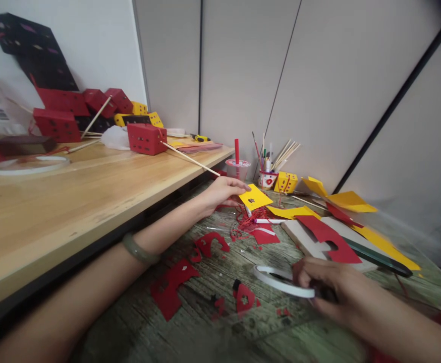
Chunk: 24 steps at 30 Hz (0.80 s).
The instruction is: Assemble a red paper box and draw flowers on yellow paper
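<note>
My left hand [226, 194] is closed on a yellow paper piece [256, 197] with a small dark cut-out mark, held above tangled red string [243, 224]. My right hand [326, 287] grips a thin roll of white tape [286, 288] by its right side, over the lower table. Red paper scraps [171, 287] with cut-out holes lie between my arms. Just beyond my right hand, a red sheet with a notch [332, 239] rests on a pale board [299, 239], beside a dark green long tool [383, 257].
A raised wooden shelf [72, 201] runs along the left, holding red paper lantern boxes [147, 138], black boxes and another white ring [29, 165]. A stick [192, 159] juts past its edge. At the back stand a lidded cup [237, 169], a pen pot [268, 180] and a yellow box [286, 182].
</note>
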Motion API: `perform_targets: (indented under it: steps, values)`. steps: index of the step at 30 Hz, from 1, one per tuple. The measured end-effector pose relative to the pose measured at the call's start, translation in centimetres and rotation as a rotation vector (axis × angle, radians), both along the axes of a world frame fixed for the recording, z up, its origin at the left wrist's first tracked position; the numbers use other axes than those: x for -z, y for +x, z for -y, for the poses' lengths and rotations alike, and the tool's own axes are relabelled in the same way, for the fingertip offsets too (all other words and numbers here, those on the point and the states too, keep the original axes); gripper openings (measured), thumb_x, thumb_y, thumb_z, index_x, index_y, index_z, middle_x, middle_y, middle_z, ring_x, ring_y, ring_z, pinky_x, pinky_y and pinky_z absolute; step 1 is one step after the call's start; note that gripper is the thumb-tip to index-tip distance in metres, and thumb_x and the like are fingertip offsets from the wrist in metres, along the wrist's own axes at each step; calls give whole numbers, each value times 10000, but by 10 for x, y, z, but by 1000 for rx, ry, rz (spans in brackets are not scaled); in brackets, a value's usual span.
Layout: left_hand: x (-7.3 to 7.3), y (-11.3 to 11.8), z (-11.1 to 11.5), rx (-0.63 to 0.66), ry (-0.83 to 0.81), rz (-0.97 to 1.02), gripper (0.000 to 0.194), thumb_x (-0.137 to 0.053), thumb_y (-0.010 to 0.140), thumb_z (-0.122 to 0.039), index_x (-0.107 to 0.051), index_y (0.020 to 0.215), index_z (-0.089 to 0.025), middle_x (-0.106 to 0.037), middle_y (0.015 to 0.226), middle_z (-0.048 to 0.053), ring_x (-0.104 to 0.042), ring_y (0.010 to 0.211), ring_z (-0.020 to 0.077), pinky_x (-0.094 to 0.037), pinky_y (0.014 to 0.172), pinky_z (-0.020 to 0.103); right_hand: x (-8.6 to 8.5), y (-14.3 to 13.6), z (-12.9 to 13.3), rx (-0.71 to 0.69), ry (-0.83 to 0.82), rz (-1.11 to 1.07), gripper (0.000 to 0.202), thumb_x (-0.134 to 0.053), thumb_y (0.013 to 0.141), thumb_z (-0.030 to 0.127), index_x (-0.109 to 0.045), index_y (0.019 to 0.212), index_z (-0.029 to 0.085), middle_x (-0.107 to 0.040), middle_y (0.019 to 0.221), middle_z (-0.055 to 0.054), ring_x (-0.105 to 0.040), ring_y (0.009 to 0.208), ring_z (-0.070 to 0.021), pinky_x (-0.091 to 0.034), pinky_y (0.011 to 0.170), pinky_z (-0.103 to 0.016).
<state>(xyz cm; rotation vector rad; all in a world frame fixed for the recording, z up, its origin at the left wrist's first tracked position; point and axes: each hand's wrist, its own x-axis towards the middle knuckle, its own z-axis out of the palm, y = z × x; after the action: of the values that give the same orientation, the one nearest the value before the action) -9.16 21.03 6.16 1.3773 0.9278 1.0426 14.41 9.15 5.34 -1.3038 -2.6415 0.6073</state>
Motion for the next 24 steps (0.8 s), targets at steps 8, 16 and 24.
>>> perform_targets:
  steps: [8,16,24]
  values:
    - [2,1,0,4,9,-35,138,-522,768,-75,-620,865,-91,-633,875,88,-584,639,79,-447,568,198,3,5,-14,144,123,2,138,-426,816,283,-504,721,220,-568,661,0,-528,594,-162,-420,545,-280]
    - [2,2,1,22,26,-52,143,-522,771,-80,-622,872,-90,-630,872,80,-578,625,74,-442,537,182,-3,-39,6,-223,183,-5,529,-636,654,505,-549,1107,248,-557,1145,-69,-484,1057,-274,-421,849,-372]
    - [2,3,2,32,37,-104,158,-529,770,-111,-628,891,-90,-635,858,75,-568,601,63,-412,481,149,15,-108,-7,-257,-56,-82,161,-552,761,102,-628,856,206,-595,850,-1,-540,792,-141,-413,707,-237]
